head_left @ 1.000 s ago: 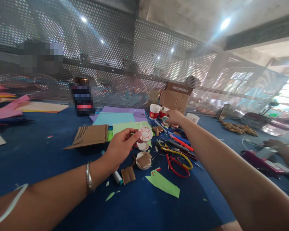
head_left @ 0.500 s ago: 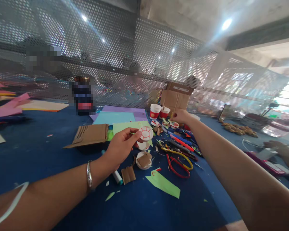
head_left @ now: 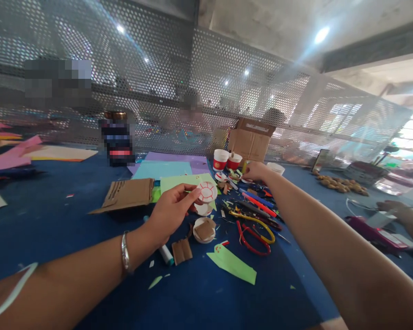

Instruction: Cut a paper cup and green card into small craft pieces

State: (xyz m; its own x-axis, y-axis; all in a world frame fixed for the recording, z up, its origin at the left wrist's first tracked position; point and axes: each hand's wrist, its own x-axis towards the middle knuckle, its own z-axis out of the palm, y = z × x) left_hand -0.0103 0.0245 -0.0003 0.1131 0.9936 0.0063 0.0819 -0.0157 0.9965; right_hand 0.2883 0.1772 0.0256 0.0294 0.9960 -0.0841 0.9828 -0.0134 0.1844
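My left hand (head_left: 175,206) pinches a white paper disc (head_left: 206,192) with red lines drawn on it, raised over the table. Below it are a cut cup base (head_left: 203,210) and another base holding a cardboard piece (head_left: 204,229). My right hand (head_left: 256,173) reaches to the far side of the clutter, its fingers curled down close to the cut cup pieces. What is in its fingertips is too small and partly hidden. Two red-and-white paper cups (head_left: 220,160) stand just left of it. Pens (head_left: 259,204) and red-handled scissors (head_left: 254,243) lie nearer me.
Coloured paper sheets (head_left: 168,169) and a cardboard piece (head_left: 129,195) lie left of centre. A green paper cutout (head_left: 234,264) and a marker (head_left: 165,252) are in front. Behind stands a perforated metal screen (head_left: 151,82). Another person's hand (head_left: 392,208) is at the right.
My right hand has moved slightly left and lower over the cut cup pieces, and a white cup shows behind its wrist. My left hand still holds the disc.
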